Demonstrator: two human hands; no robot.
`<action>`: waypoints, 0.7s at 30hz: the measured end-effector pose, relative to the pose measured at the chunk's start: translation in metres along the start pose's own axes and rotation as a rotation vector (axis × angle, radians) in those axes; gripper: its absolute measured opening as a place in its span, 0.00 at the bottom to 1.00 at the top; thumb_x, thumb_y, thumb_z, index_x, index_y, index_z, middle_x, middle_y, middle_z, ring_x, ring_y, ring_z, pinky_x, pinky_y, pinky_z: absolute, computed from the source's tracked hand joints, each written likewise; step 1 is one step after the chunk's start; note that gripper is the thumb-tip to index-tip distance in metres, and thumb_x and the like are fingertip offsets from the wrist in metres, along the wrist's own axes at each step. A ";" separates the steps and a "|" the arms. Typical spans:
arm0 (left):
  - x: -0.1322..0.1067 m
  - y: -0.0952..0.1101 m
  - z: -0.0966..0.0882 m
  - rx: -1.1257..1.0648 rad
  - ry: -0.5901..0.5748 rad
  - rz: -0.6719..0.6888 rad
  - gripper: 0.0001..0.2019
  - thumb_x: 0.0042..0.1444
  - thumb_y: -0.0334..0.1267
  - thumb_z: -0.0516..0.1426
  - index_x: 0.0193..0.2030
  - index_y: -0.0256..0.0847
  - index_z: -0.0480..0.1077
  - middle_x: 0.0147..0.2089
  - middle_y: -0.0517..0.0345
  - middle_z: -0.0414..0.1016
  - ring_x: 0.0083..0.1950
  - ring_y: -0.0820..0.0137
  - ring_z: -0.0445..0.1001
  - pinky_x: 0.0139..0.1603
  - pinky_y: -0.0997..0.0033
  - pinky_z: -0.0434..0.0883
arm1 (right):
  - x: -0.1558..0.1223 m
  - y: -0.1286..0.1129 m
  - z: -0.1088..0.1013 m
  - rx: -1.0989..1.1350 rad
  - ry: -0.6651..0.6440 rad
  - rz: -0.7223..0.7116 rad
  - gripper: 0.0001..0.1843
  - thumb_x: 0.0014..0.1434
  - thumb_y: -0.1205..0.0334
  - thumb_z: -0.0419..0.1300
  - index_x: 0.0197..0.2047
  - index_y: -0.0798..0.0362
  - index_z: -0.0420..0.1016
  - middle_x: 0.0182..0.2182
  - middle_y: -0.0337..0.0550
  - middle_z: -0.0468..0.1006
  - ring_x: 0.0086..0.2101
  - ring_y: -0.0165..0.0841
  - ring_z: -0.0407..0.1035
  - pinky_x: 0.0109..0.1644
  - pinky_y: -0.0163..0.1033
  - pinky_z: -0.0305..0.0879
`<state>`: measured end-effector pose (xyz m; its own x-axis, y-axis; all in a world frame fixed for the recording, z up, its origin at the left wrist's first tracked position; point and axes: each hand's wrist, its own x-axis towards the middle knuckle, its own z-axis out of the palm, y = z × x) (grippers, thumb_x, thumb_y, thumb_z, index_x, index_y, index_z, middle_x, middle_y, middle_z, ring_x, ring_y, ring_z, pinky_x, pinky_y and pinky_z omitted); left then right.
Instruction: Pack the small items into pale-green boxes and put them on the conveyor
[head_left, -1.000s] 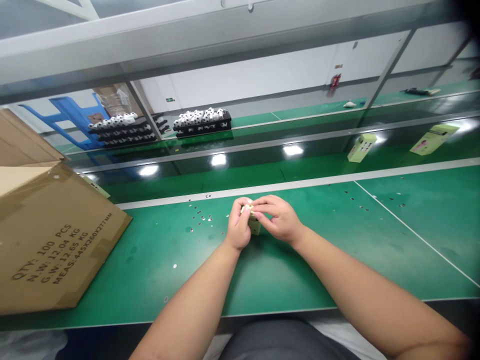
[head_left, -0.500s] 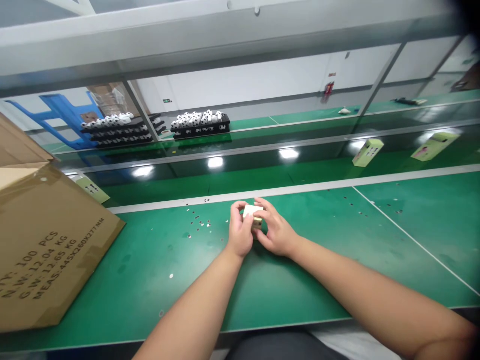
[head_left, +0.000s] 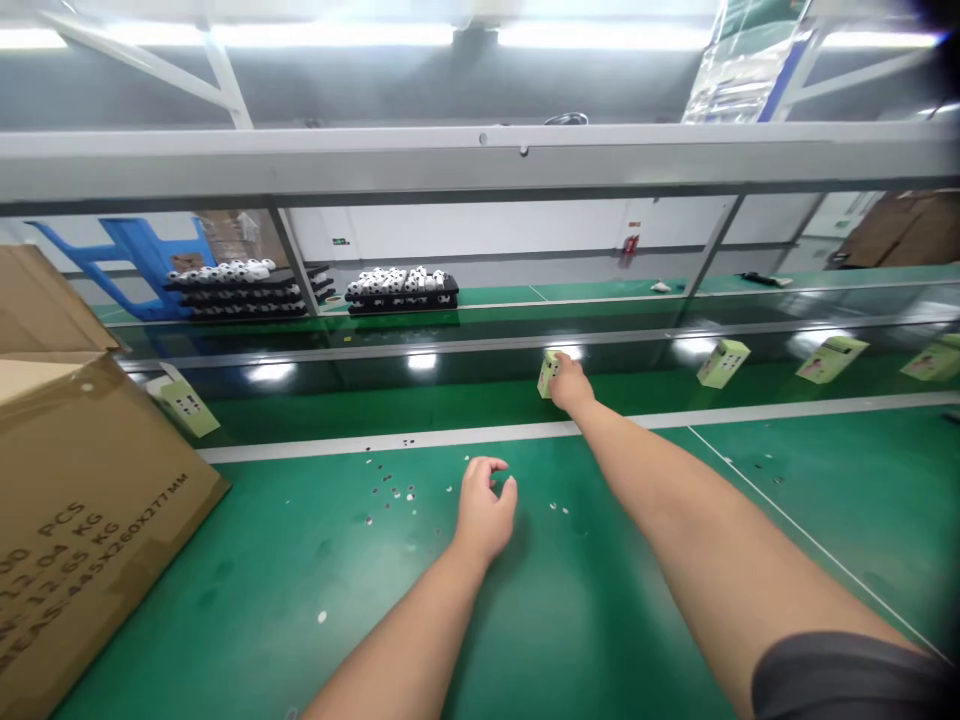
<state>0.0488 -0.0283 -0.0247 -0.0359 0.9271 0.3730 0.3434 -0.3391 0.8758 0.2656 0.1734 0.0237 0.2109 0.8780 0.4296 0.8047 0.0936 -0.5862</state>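
Head cam feed's up and I'm seeing the R hand (head_left: pixel 570 384) stretching out across the surface (head_left: pixel 862 500), its fingers (head_left: pixel 576 372) gripping narrow round the top of a pale green box (head_left: pixel 549 374). That box is standing on the far green strip, just past the white edge strip (head_left: pixel 750 412). L hand (head_left: pixel 484 510) is hovering low over the near green, fingers (head_left: pixel 495 470) half curled and fairly wide, holding nothing I can see. Tiny silver discs (head_left: pixel 390 492) are lying scattered just left of it, too small to ID from here.

Three more green boxes (head_left: pixel 723 363) (head_left: pixel 831 359) (head_left: pixel 932 362) are sitting in a line right of the held one, w/ another green box (head_left: pixel 187 407) tilting by the corner of a big cardboard carton (head_left: pixel 90 520) on the left. Carton print is facing me: "00 PCS", "12.04 KG", "12.65 KG", "MEAS: 445X260X277MM", rest cut off. Further back, black trays (head_left: pixel 401 290) are carrying rows of football-patterned balls, and a red fire extinguisher (head_left: pixel 630 244) is hanging on the far wall. Box print's too small to read.
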 end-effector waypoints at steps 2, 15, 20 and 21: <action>0.000 -0.001 0.000 0.009 -0.006 0.003 0.06 0.55 0.33 0.56 0.40 0.42 0.69 0.44 0.52 0.70 0.50 0.61 0.70 0.48 0.59 0.70 | -0.010 0.003 0.005 -0.012 0.033 -0.011 0.32 0.54 0.66 0.58 0.63 0.59 0.58 0.59 0.62 0.61 0.56 0.47 0.62 0.61 0.49 0.57; 0.003 0.001 -0.004 -0.030 0.069 -0.063 0.08 0.55 0.39 0.56 0.39 0.39 0.69 0.40 0.54 0.70 0.42 0.67 0.72 0.47 0.61 0.71 | -0.153 0.035 -0.027 0.464 -0.093 -0.017 0.21 0.56 0.58 0.56 0.52 0.55 0.68 0.38 0.47 0.77 0.32 0.33 0.73 0.39 0.42 0.73; -0.022 0.115 -0.045 -0.373 0.077 -0.015 0.12 0.51 0.43 0.59 0.40 0.41 0.70 0.38 0.55 0.73 0.40 0.67 0.75 0.44 0.60 0.74 | -0.151 0.023 -0.033 0.393 -0.148 -0.027 0.17 0.56 0.60 0.57 0.48 0.56 0.74 0.35 0.46 0.79 0.32 0.33 0.73 0.42 0.41 0.72; -0.033 0.152 -0.063 -0.423 0.038 0.058 0.13 0.51 0.44 0.58 0.42 0.42 0.70 0.39 0.56 0.74 0.41 0.66 0.76 0.45 0.59 0.75 | -0.150 0.024 -0.034 0.391 -0.158 -0.019 0.17 0.56 0.60 0.57 0.48 0.56 0.74 0.36 0.47 0.79 0.33 0.34 0.73 0.43 0.42 0.72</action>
<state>0.0433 -0.1207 0.1149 -0.0655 0.9008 0.4292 -0.0691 -0.4332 0.8986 0.2720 0.0276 -0.0312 0.0858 0.9329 0.3497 0.5300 0.2545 -0.8089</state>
